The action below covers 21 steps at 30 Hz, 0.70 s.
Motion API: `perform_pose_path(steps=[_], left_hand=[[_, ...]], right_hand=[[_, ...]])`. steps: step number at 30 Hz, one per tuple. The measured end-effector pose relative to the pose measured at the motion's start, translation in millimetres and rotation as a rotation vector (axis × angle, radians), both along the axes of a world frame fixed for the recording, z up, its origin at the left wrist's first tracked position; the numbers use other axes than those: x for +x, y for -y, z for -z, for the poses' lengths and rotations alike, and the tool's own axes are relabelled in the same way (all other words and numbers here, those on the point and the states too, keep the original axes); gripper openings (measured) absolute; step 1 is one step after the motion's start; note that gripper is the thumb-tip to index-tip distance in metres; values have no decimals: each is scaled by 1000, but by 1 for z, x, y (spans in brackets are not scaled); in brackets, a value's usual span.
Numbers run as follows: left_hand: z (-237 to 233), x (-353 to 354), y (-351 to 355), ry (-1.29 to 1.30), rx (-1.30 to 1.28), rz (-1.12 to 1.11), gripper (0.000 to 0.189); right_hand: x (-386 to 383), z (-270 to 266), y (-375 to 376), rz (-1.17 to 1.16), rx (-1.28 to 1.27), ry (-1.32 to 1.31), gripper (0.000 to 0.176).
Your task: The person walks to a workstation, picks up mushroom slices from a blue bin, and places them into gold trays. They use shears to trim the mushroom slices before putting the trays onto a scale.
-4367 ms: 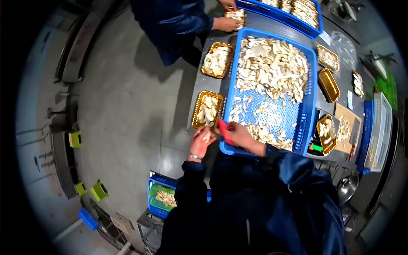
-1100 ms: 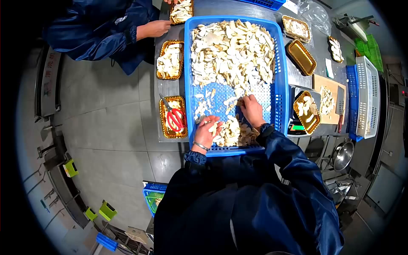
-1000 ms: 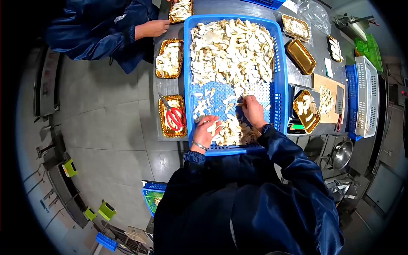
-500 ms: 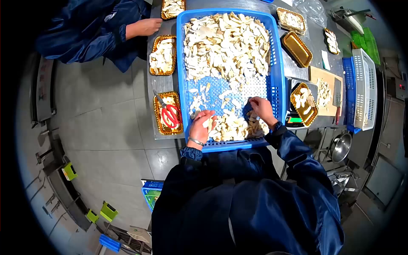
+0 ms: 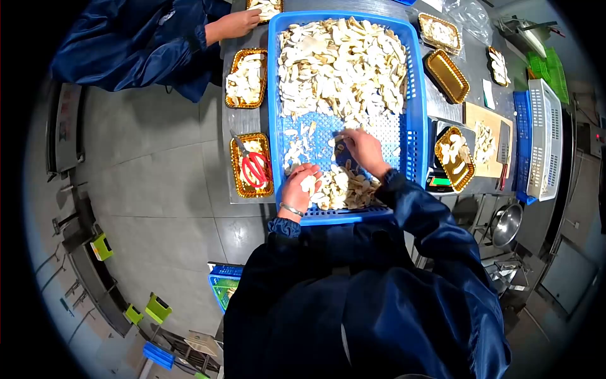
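left hand [image 5: 298, 189] cups pale mushroom slices [image 5: 308, 184] at the blue perforated plastic crate's [image 5: 413, 95] near end; right hand [image 5: 362, 149], grip unclear, lies nearer the far heap [image 5: 341, 57].

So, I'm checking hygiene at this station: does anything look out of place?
Yes: red-handled scissors lie in the gold tray left of the blue crate, right on top of its mushroom slices, a tool among food. Nothing else looks spilled or damaged.
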<state>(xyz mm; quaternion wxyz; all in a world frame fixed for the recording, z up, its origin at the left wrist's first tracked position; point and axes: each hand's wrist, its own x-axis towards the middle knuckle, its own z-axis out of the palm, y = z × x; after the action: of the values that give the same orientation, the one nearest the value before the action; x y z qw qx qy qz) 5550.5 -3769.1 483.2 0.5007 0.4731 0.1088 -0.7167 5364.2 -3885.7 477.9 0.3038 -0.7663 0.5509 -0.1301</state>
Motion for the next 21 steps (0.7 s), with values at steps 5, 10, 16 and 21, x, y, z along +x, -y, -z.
perform_pose_path(steps=[5, 10, 16, 21], left_hand=[[-7, 2, 1, 35, -5, 4, 17], [5, -6, 8, 28, -21, 31, 23], [21, -39, 30, 45, -75, 153, 34], [53, -38, 12, 29, 1, 243, 33]], right_hand=[[-1, 35, -2, -182, 34, -219, 15], [-12, 2, -13, -100, 109, 105, 13], [-14, 2, -13, -219, -60, 131, 22], [-28, -7, 41, 252, 57, -118, 16]])
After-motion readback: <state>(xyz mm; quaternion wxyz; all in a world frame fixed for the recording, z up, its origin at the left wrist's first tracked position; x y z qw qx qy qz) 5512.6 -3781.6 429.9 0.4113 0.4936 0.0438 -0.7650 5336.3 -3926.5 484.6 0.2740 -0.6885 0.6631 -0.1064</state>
